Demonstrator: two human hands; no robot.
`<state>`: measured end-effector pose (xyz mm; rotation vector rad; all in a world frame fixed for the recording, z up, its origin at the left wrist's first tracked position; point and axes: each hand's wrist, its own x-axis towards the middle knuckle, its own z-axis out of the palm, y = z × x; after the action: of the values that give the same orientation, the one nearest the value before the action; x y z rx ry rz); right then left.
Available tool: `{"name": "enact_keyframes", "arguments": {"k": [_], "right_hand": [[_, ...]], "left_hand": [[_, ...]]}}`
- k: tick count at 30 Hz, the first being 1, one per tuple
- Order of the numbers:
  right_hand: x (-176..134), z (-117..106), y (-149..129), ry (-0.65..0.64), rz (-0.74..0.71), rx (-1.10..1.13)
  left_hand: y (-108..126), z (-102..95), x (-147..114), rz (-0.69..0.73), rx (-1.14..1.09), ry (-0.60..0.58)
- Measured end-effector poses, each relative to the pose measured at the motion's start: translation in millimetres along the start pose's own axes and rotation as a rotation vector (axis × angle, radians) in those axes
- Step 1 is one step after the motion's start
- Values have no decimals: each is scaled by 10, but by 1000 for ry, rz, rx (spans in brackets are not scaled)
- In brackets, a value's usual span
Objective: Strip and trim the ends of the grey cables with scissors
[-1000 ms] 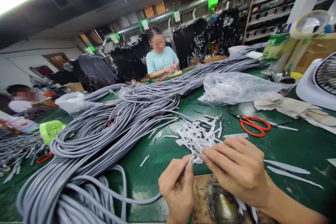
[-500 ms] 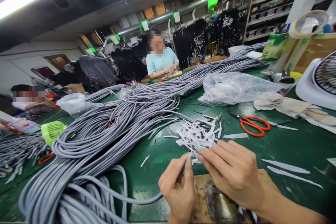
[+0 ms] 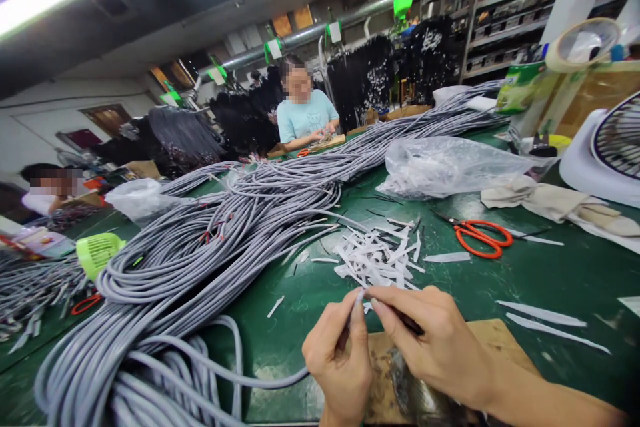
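A grey cable [image 3: 273, 383] runs from the left into my left hand [image 3: 337, 353], whose fingers are closed round it near its end. Thumb and forefinger of that hand pinch at the tip. My right hand [image 3: 435, 343] meets it there, thumb and forefinger brought together at the cable end; what sits between those fingertips is too small to make out. Something dark shows under the curled right fingers. Just beyond the fingertips lies a heap of white strips [image 3: 375, 253]. Below my hands is a worn brown board [image 3: 493, 343] with a taped, shiny object [image 3: 417, 387] on it.
Coiled grey cables [image 3: 200, 247] cover the table's left and middle. Orange-handled scissors [image 3: 483, 237], a clear plastic bag [image 3: 445, 167], cloth gloves [image 3: 555, 203] and a white fan [image 3: 595, 153] are to the right. A co-worker [image 3: 307, 110] sits across the table, another person [image 3: 50, 190] far left.
My right hand has turned and drawn its fingers in, from stretched over the cable end to a thumb-and-forefinger pinch there. My left hand keeps its hold on the cable.
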<state>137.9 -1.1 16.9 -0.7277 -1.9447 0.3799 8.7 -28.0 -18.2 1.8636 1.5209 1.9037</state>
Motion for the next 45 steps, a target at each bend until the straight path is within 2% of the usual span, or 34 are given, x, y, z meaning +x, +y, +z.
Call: {"name": "enact_keyframes", "arguments": {"k": [9,17,19,22,24,27,29,33,36,41,45], "right_hand": [[15,8,-6,26,33,40],[-2,90,23,152,12,-110],[35,44,78,224,82,-166],[121,-83,162,375,293,-197],[165,-148,176,323,289,-137],[180,-159,130,120,124,-11],[167,-134,96,53,68,24],[154,-111,89,19,-35,-6],[167,-121,100,54,-147,-37],[163,-115,100,56,-99,-10],[127,-78,107,38,-147,-109]], "left_hand": [[-19,1,9,-4,-6,-66],[-3,-6,6,66,49,-141],[25,-11,-1,102,40,-216],[59,-34,0,94,-5,-318],[57,-56,18,-28,-40,-274],[19,-81,51,-238,-139,-201],[-5,-87,61,-305,-199,-206],[-1,-78,64,-303,-216,-200],[21,-71,75,-299,-209,-197],[29,-62,89,-316,-216,-153],[55,-52,103,-244,-199,-135]]}}
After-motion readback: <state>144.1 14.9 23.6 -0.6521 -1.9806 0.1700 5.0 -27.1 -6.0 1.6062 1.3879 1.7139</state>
